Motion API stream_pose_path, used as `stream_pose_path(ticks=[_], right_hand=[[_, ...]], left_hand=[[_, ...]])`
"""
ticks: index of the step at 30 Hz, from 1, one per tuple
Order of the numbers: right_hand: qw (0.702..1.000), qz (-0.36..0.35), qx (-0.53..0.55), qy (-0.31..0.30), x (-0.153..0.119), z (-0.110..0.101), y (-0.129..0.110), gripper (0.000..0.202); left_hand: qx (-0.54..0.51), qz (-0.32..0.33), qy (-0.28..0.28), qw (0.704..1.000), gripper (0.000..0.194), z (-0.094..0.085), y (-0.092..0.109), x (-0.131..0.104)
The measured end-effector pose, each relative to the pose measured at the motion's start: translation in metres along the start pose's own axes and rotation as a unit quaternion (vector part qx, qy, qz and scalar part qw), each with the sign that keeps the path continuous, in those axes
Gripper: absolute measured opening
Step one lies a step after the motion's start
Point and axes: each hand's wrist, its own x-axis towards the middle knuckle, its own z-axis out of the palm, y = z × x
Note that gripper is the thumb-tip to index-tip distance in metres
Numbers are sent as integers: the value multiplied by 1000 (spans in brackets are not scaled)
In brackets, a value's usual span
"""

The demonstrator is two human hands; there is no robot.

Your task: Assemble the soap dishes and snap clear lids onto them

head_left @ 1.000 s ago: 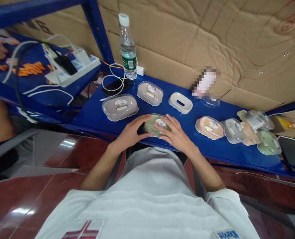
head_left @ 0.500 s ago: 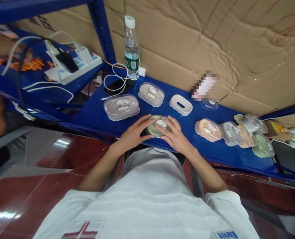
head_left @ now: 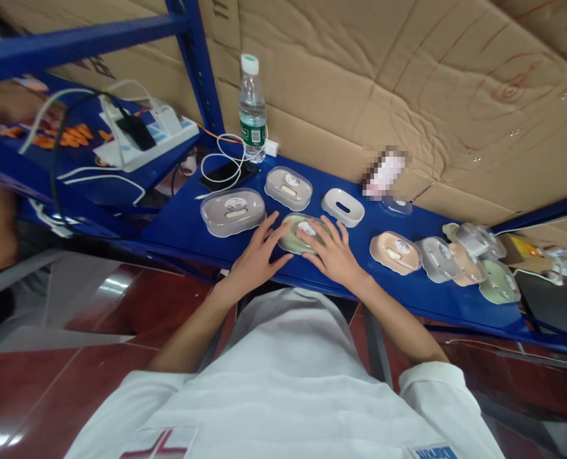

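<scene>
A green soap box [head_left: 287,241] with a clear lid and a round white label lies on the blue shelf in front of me. My left hand [head_left: 259,258] is at its left side, fingers spread, the thumb near its front edge. My right hand [head_left: 335,255] rests over its right part with fingers apart on the lid, hiding that end. Behind stand a large greyish lidded box [head_left: 233,211], a smaller lidded one [head_left: 289,188] and a white oval piece with a slot [head_left: 343,207]. A peach lidded box [head_left: 395,252] sits to the right.
More lidded boxes in grey [head_left: 439,259], peach and green [head_left: 499,282] crowd the shelf's right end. A water bottle [head_left: 252,115], a phone and a white cable [head_left: 220,172] are at the back left. Cardboard [head_left: 321,95] walls the rear. A power strip [head_left: 144,150] lies on the left shelf.
My left hand's fingers have lifted and spread away from the green box's left edge. My right hand's fingers have spread wider over the lid. The view has shifted slightly.
</scene>
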Motion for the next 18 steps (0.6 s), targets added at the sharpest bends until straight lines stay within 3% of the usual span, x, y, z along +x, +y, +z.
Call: stream_pose_path(ticks=[5, 9, 12, 14, 18], right_hand=[[998, 50, -35, 17, 53, 10, 10, 62], [993, 111, -18, 38, 60, -4, 40, 67], [982, 190, -1, 1, 34, -35, 94, 59], [958, 277, 5, -70, 11, -56, 141, 51], [928, 361, 17, -94, -20, -75, 225, 43]], left_hand=[[14, 7, 54, 998, 64, 3, 1, 0], [20, 2, 60, 998, 58, 1, 3, -1], [31, -4, 38, 999, 50, 2, 3, -1], [46, 7, 15, 999, 46, 3, 2, 0], [96, 94, -59, 989, 41, 10, 8, 20]])
